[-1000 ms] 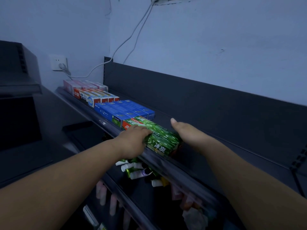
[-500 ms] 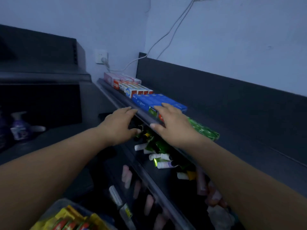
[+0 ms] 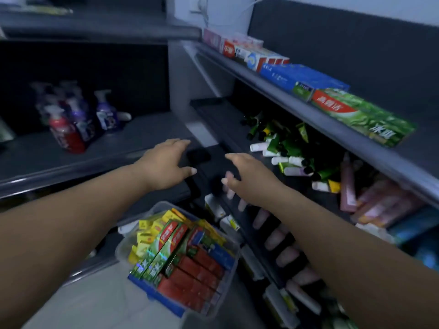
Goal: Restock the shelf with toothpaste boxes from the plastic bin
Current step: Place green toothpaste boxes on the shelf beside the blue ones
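The toothpaste boxes (image 3: 183, 262) lie packed close in the clear plastic bin (image 3: 120, 248), low between the forearms. They are probably light, stiff cardboard that dents easily and are best pinched across the long narrow sides. The left hand (image 3: 166, 165) and right hand (image 3: 249, 178) hover above and beyond the bin, empty, with fingers loosely spread. The top shelf (image 3: 273, 90), up to the right, carries a row ending in a green box (image 3: 363, 117).

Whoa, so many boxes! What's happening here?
Someone is filling a shop shelf with toothpaste. The left hand and the right hand are both open and holding nothing, stretched out in front of the lower shelf. Below them sits a clear plastic bin packed with toothpaste boxes. The top shelf has a row of boxes on it, with a green box at the near end.
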Motion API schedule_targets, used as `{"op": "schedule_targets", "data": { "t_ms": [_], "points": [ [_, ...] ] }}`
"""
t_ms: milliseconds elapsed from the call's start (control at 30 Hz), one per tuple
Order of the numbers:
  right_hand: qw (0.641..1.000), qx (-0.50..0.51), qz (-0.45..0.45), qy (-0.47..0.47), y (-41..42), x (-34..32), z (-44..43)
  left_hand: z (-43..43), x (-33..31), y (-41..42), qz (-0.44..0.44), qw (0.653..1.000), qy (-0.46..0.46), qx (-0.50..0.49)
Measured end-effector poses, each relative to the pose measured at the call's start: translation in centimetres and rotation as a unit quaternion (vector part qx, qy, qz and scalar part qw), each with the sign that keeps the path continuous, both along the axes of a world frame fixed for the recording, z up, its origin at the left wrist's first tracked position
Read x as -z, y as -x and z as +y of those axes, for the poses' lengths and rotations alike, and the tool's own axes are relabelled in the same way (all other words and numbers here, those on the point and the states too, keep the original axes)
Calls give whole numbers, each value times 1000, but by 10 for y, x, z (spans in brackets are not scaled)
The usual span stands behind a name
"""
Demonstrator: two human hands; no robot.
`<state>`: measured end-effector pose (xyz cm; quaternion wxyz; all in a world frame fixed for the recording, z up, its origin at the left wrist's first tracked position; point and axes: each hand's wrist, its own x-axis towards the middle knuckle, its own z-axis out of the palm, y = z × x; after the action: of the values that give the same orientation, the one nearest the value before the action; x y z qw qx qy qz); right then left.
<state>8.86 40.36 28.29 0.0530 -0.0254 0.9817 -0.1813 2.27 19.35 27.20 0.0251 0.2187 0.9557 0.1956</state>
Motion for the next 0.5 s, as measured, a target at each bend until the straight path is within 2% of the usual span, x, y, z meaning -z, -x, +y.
{"op": "schedule_targets", "data": {
  "t_ms": [200, 500],
  "points": [
    [996, -7, -90, 22, -5, 66, -33, -35, 61, -9, -76, 996, 24, -26],
    [987, 0, -160, 16, 7, 163, -58, -65, 156, -16, -178, 979, 42, -85]
  ]
}}
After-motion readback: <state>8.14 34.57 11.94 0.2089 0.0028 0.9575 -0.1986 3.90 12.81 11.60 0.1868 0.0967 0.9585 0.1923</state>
